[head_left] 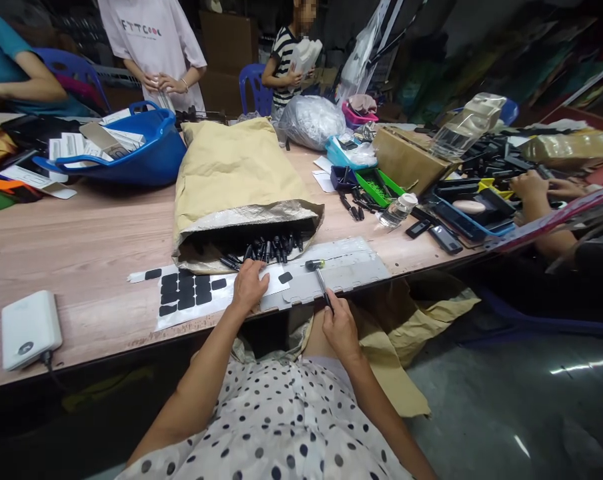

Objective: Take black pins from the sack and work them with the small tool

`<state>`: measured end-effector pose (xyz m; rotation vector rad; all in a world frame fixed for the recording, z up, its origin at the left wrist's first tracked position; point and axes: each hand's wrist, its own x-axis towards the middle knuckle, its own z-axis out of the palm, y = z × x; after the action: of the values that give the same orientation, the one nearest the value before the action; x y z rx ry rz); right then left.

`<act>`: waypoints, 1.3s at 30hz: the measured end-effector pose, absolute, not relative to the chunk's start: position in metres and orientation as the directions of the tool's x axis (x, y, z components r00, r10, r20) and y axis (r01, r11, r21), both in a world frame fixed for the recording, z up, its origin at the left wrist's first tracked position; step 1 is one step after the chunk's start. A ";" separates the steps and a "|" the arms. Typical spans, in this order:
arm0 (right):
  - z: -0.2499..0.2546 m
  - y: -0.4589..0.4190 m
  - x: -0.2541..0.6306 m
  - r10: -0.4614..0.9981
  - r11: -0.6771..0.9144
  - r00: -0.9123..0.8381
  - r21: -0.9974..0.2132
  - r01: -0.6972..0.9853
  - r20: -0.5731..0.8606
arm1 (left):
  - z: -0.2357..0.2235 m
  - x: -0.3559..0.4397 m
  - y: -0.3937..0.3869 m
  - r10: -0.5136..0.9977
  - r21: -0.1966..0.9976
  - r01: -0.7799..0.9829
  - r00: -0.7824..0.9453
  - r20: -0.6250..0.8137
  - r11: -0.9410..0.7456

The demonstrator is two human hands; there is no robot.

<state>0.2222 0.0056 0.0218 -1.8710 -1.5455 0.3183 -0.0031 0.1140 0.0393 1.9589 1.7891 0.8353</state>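
Note:
My right hand [340, 325] is wrapped around the dark grip of a small hammer [322, 279], whose head rests over a grey board [356, 263] at the table's front edge. Just left of it, my left hand [250, 287] is closed at the mouth of a tan paper sack [239, 167], its fingertips by the black parts. What it pinches, if anything, is hidden. Several short black cylindrical parts [276, 248] spill from the sack's opening. Under and beside my left wrist lies a white sheet [167, 321] with rounded black stickers [185, 293] on it.
A white power bank [30, 330] with a cable sits at the left. Behind it stands a blue basket [131, 163] of small boxes. To the right are a green tray [379, 187], a bottle [399, 210] and a cardboard box [406, 160]. Other people work around the table.

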 end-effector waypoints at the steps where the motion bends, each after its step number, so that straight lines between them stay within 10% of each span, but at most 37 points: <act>1: 0.022 0.006 0.222 0.936 -0.062 0.267 -0.638 0.768 0.230 | 0.039 -0.002 0.113 0.980 0.628 0.766 0.013 0.198 -0.137; 7: 0.019 0.006 0.223 0.934 -0.053 0.267 -0.647 0.761 0.238 | 0.050 0.015 0.127 0.943 0.632 0.774 -0.170 0.287 -0.053; 15: 0.019 0.007 0.224 0.939 -0.051 0.254 -0.637 0.769 0.231 | 0.071 0.029 0.151 0.972 0.504 0.847 -0.228 0.060 0.167; 25: 0.019 0.008 0.224 0.935 -0.045 0.269 -0.673 0.738 0.233 | 0.057 0.002 0.088 0.972 0.535 0.813 0.171 0.161 -0.231; 39: 0.034 -0.015 0.203 0.985 0.127 0.033 -0.830 0.544 0.172 | 0.042 -0.005 0.089 0.956 0.608 0.739 0.252 0.151 -0.291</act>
<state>0.2034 -0.0151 0.0345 -1.5193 -1.6151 0.7046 -0.0051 0.0891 0.0424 2.1150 1.5436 0.7062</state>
